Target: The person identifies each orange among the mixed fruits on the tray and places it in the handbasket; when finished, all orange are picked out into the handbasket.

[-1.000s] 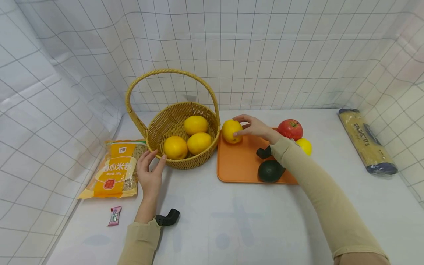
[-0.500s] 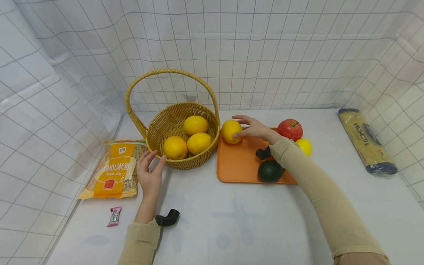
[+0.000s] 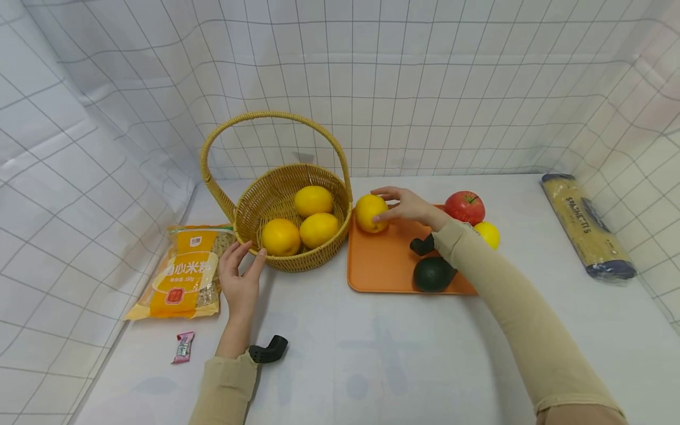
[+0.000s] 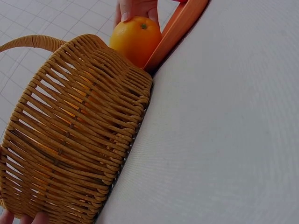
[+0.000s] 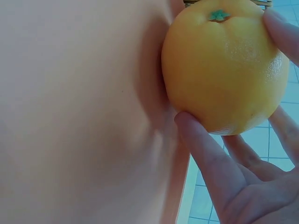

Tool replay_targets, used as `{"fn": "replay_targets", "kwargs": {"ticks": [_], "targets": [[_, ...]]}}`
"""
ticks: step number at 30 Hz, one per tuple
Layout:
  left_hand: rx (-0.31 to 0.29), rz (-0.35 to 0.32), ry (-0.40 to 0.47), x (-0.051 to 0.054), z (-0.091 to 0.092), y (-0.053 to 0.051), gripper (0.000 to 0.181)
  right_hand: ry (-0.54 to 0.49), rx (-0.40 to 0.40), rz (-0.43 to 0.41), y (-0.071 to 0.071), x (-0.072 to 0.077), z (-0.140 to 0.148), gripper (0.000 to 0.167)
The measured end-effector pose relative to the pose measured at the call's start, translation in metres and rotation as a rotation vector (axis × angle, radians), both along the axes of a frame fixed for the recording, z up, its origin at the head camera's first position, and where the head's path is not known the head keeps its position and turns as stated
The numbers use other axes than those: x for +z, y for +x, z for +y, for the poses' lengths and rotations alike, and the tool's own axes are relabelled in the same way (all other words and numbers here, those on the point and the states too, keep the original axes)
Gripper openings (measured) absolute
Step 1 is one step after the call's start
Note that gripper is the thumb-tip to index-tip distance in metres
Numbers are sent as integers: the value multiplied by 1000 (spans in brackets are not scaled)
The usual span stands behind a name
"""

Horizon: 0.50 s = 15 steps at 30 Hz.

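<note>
My right hand [image 3: 406, 206] holds an orange [image 3: 371, 213] at the far left corner of the orange tray [image 3: 374, 268], beside the basket. The right wrist view shows thumb and fingers around the orange [image 5: 224, 70], its green stem mark facing up. My left hand [image 3: 241, 283] touches the near left rim of the wicker basket [image 3: 297, 263], thumb and fingers spread; the left wrist view catches only its fingertips [image 4: 41, 218] against the weave. Inside the basket lie another orange [image 3: 281, 237] and two lemons [image 3: 314, 201].
On the tray are a dark green avocado [image 3: 432, 274], a red apple [image 3: 464, 207] and a yellow fruit [image 3: 488, 235] partly behind the sleeve. A spaghetti pack [image 3: 587, 227] lies far right. Left of the basket are a yellow food bag [image 3: 183, 271] and a small pink wrapped sweet [image 3: 183, 347].
The orange in my right hand has shifted very slightly toward the near side. My left hand and the basket have stayed in place.
</note>
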<state>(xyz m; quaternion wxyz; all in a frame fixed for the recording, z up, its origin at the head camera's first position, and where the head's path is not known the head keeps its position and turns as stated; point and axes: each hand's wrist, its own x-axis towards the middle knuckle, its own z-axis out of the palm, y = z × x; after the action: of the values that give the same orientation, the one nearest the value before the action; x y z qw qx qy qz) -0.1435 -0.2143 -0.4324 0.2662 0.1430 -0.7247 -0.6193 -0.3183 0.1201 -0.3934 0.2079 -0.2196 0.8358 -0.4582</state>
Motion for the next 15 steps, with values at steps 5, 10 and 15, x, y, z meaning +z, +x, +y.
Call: {"fn": "replay_targets", "kwargs": {"ticks": [5, 10, 15], "targets": [[-4, -1, 0, 0, -1, 0, 42, -22, 1, -20, 2, 7, 2, 72], [-6, 0, 9, 0, -1, -1, 41, -24, 16, -7, 4, 18, 3, 73], [-3, -9, 16, -1, -1, -2, 41, -44, 38, -28, 11, 40, 4, 74]]}}
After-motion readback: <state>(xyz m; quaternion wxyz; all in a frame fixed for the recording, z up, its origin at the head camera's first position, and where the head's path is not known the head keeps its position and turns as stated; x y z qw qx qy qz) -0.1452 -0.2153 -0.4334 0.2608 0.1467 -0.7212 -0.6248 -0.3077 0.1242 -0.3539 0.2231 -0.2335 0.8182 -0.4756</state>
